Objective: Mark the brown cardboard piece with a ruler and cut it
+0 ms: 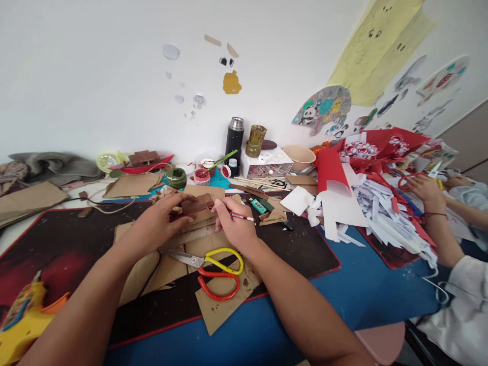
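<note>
Left hand (160, 223) pins brown cardboard strip (194, 204), right hand (236, 226) grips pencil (240, 217); scissors (213, 269) at six o'clock could snag a forearm.

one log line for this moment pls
left hand: pressing brown painted cardboard strip | right hand: holding red pencil beside strip | near: yellow-and-red-handled scissors on cardboard sheets

Both hands, left (160, 223) and right (236, 226) with pencil (240, 216), on a brown cardboard strip (194, 204) above scissors (213, 272)
</note>
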`<state>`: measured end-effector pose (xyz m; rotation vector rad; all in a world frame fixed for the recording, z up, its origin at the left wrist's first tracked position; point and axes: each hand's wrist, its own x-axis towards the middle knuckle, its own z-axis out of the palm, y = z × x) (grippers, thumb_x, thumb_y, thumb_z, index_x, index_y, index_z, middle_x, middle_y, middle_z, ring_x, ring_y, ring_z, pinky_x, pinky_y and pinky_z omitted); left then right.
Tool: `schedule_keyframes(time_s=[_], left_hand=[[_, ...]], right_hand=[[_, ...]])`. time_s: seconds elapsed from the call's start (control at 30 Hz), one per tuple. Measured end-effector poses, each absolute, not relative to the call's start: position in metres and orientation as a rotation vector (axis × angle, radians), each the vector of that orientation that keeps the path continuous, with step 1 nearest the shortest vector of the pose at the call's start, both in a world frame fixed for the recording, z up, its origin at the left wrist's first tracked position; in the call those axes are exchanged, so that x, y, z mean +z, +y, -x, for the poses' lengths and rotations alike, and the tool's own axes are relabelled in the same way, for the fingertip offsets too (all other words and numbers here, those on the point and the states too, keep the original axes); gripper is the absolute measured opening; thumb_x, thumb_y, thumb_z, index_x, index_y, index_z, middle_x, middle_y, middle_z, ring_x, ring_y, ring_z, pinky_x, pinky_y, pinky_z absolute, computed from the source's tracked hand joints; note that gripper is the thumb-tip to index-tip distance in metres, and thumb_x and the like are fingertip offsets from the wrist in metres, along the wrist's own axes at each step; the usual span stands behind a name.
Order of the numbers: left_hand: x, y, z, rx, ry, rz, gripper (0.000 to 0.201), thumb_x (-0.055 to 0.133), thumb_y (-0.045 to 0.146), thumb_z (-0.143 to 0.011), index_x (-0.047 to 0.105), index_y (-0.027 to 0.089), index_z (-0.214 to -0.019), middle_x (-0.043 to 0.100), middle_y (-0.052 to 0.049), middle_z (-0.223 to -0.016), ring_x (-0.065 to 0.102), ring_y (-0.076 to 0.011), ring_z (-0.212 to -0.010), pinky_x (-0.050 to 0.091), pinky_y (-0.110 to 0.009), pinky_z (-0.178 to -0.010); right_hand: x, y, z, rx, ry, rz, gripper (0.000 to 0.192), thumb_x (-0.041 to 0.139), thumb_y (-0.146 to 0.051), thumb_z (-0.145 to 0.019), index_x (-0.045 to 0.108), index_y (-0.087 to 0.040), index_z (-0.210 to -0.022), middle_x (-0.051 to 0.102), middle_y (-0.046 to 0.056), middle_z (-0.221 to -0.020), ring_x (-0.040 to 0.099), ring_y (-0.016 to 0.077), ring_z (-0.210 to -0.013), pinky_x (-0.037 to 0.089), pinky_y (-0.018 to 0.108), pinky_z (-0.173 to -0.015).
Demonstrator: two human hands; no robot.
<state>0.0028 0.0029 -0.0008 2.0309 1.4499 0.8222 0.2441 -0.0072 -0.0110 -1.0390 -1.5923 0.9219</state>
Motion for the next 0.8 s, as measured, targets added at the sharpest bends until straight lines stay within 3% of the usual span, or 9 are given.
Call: schedule_keyframes(time_s=[0.33, 0.8], left_hand=[[0.0002, 0.0022, -0.0046, 0.87, 1.422, -2.054, 0.054, 0.068, 0.067, -0.09, 0.074, 0.029, -0.128, 0.077, -0.012, -0.14, 0.076, -0.0364, -0.119, 0.065, -0.054, -0.101], [-0.0009, 0.0013, -0.0054, 0.866, 1.38, -2.061, 0.046, 0.069, 0.06, -0.093, 0.074, 0.029, -0.126, 0.077, -0.011, -0.137, 0.074, -0.0354, -0.121, 0.062, -0.052, -0.104]], right_hand=[[-0.0148, -0.011, -0.2443, 0.927, -1.708, 0.929, 0.042, 0.055, -0.057, -0.115, 0.068, -0.026, -0.089, 0.071, -0.001, -0.07, 0.07, 0.015, -0.06, 0.055, 0.027, -0.063], [-0.0159, -0.0127, -0.2424, 0.91, -1.812, 0.9, 0.035, 0.06, -0.055, -0.113, 0.076, -0.026, -0.101, 0.077, 0.001, -0.081, 0.073, 0.0161, -0.067, 0.058, 0.028, -0.066]])
